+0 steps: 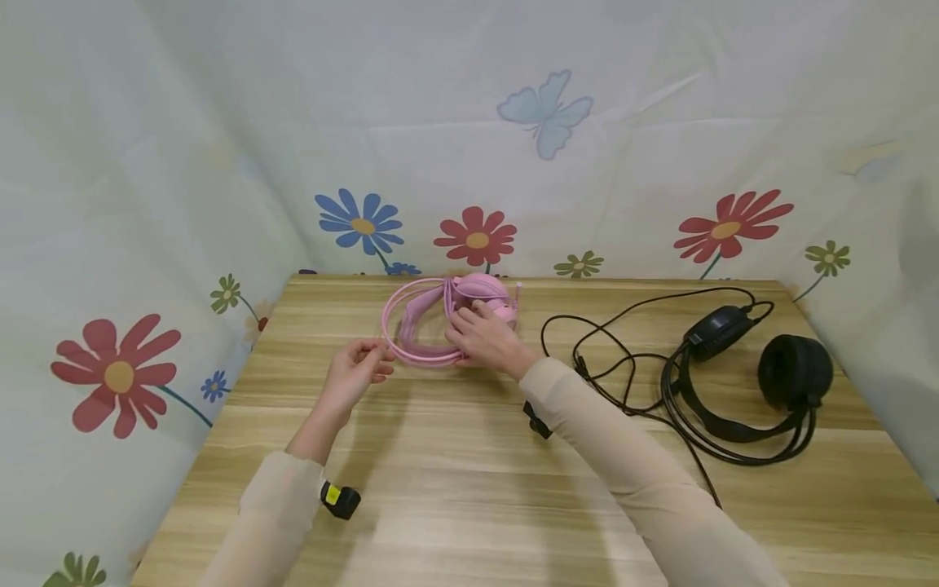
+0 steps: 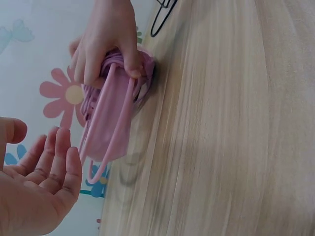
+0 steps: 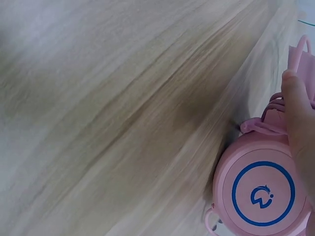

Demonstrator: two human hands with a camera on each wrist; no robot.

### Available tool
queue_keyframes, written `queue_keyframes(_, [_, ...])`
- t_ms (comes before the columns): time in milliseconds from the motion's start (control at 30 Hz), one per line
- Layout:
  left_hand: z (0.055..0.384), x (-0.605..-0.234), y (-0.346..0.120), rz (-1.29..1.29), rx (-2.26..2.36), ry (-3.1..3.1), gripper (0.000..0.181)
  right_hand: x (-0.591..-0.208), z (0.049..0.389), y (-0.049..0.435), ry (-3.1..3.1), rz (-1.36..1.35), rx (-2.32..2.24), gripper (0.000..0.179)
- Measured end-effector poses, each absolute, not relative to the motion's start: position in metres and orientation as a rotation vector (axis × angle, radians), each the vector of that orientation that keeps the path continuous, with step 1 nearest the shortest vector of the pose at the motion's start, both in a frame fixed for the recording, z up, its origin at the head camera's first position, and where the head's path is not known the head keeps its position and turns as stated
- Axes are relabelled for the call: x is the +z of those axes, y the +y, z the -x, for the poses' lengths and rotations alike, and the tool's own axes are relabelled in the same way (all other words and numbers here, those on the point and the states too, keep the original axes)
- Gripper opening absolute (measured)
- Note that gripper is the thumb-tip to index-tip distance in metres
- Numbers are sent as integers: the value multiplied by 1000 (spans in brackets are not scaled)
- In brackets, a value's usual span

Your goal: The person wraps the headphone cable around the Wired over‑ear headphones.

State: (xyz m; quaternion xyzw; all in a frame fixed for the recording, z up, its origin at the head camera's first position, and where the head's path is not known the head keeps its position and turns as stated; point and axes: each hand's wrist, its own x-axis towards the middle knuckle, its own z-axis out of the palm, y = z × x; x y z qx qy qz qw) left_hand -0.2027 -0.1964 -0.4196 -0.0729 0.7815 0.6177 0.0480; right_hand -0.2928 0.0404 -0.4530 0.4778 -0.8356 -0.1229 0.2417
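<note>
A pink headset with its cable wound around it is near the back edge of the wooden table. My right hand grips it by the earcup end of the headband. The left wrist view shows that thumb and the fingers curled round the band and the wound cable. A round pink earcup with a blue ring logo fills the lower corner of the right wrist view. Beside the headband's left end, my left hand has its fingers loosely bent and holds nothing; its palm faces up in its wrist view.
To the right lies a black headset with its black cable spread in loops toward my right forearm. Behind the table hangs a pale cloth printed with flowers and a butterfly. Small black devices sit at both wrists.
</note>
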Motion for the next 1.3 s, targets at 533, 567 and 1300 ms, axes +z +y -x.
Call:
queue_keyframes(533, [201,-422,-185,177,1906,2358,31,-454,291,29,-2418,-1227,-447,56])
queue_keyframes(567, [200,-419,-184,172,1900,2356,31,-453,292,28,-2430,-1220,-454,58])
queue_keyframes(1300, [203,-431,-178,143,1909,2322,25,-432,298,37,-2496,-1124,-327,45])
